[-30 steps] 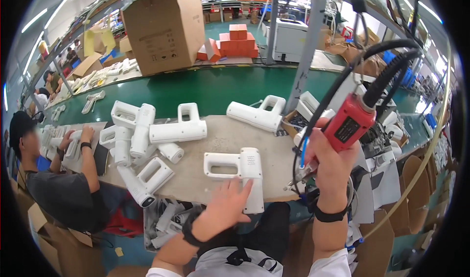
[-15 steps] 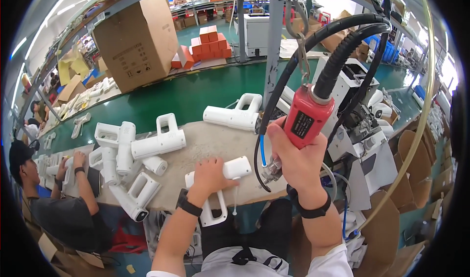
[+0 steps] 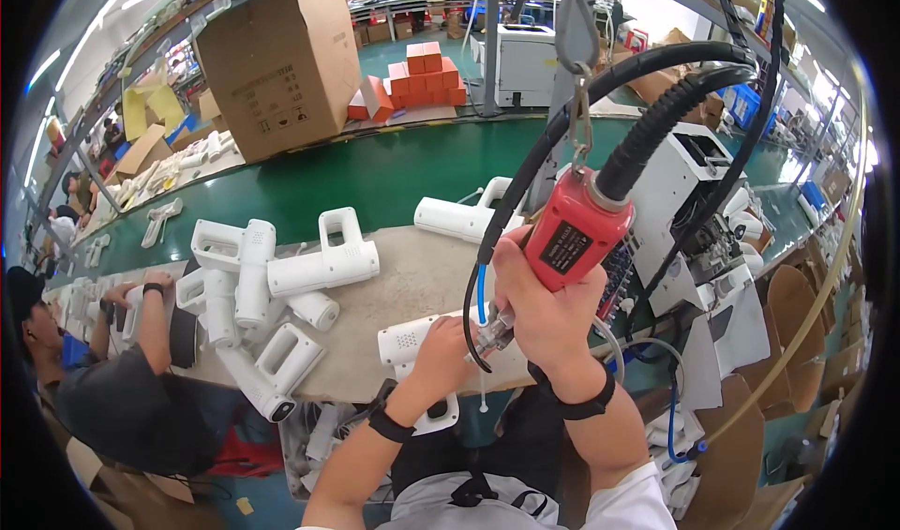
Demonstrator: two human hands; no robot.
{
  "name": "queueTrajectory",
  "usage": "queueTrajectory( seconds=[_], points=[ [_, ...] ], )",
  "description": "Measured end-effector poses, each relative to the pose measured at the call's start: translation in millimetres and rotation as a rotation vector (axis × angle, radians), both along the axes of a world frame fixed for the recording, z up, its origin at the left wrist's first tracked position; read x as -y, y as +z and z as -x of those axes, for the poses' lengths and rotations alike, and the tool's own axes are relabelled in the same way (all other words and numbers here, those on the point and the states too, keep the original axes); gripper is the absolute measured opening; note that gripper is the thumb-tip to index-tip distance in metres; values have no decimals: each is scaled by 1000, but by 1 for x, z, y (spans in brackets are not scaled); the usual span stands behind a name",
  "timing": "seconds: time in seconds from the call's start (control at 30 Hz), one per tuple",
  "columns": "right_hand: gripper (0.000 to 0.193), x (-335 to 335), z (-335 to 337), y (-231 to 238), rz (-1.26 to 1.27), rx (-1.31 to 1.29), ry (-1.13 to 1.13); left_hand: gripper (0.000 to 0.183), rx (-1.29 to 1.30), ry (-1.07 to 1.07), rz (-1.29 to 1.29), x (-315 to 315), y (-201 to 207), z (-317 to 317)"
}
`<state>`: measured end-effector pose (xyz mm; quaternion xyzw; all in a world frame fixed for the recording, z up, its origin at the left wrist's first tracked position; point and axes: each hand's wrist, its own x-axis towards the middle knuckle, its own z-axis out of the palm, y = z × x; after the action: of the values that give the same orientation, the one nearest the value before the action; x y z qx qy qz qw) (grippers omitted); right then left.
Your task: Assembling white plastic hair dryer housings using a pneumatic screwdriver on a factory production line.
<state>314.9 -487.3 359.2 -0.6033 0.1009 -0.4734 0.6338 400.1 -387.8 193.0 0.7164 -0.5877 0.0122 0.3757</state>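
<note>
Across the middle, from side to side, a long green belt (image 3: 403, 174). In front of it, a pale worktable (image 3: 361, 371). Beyond the belt, standing tall, a large brown cardboard box (image 3: 272, 71). At the left end of the table, a co-worker (image 3: 131, 408) in a dark top, hands at white pieces there. Farther back, right of the big box, a white cabinet-like machine (image 3: 525, 66); between the two, a stack of small orange boxes (image 3: 412, 75). On the left half of the tabletop, a heap of white gun-shaped units (image 3: 323, 268), some lying across one another.

Toward the right, hung from a metal chain (image 3: 579, 136), a red tool (image 3: 577, 225) with black hoses (image 3: 647, 146) looping off its upper end. Wrapped firmly around its body — the right hand (image 3: 555, 319). At the table's near edge, one white handheld unit (image 3: 403, 341), body on the top, looped handle jutting out past that edge. Laid over it, the left hand (image 3: 445, 357), fingertips hidden behind the tool; grasping or merely pressing, impossible to tell. At the tool's lower end, a metal head (image 3: 497, 328) and a thin blue tube (image 3: 481, 296), in front of that same unit — touching or apart, not clear. On each wrist, a black band (image 3: 583, 404). Below the near edge, a thin white cord (image 3: 484, 401) with a small knobbed end.
</note>
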Motion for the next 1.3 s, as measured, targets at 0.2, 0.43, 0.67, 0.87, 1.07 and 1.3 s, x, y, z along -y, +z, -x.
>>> queueTrajectory(
  seconds=[0.2, 0.43, 0.67, 0.87, 1.07, 1.3],
  points=[
    [6, -10, -3, 7, -7, 14, 11, 28, -59, 93, 26, -10, 1, 4],
    [7, -14, -2, 10, 3, 62, 5, 41, -29, 154, 9, -15, 13, 6],
    [10, -11, 7, 16, 38, 96, 3, 37, -290, 81, -132, -13, 25, 1],
    [10, -7, 11, 21, 35, 117, 0, 19, -291, 123, -113, -7, 22, 0],
    [8, 1, 10, 18, 35, 120, 18, 36, -463, 64, -59, 0, 30, 5],
    [7, 37, -26, -28, 77, 40, -122, 79, 47, 241, -614, 36, 20, -27]
  ],
)
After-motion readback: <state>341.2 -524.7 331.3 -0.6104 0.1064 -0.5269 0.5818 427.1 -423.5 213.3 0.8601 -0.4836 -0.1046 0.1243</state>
